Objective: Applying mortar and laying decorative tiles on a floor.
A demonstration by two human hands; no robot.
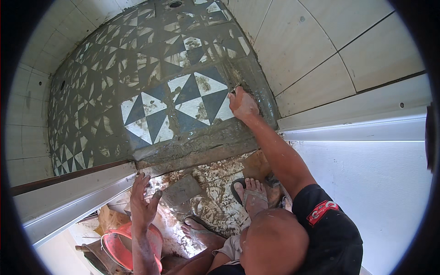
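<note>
My right hand (pixel 243 104) is closed at the right edge of a blue-and-white patterned floor tile (pixel 201 98). Whatever its fingers grip is small and mostly hidden. Wet grey mortar (pixel 261 98) fills the strip between that tile and the right wall. To the left lies a matching tile (pixel 145 118) with triangles, smeared with mortar. My left hand (pixel 144 200) is raised by the left door frame, fingers spread and stained grey, with nothing in it. Below it, partly behind my forearm, stands a red bucket (pixel 156 238).
Mortar-smeared patterned tiles (pixel 105 87) cover the floor beyond, with a round drain hole (pixel 175 4) at the far end. White door frame pieces (pixel 357 127) flank the doorway. A grey slab (pixel 182 190) lies by my sandalled feet. Beige tiles (pixel 316 59) line the right wall.
</note>
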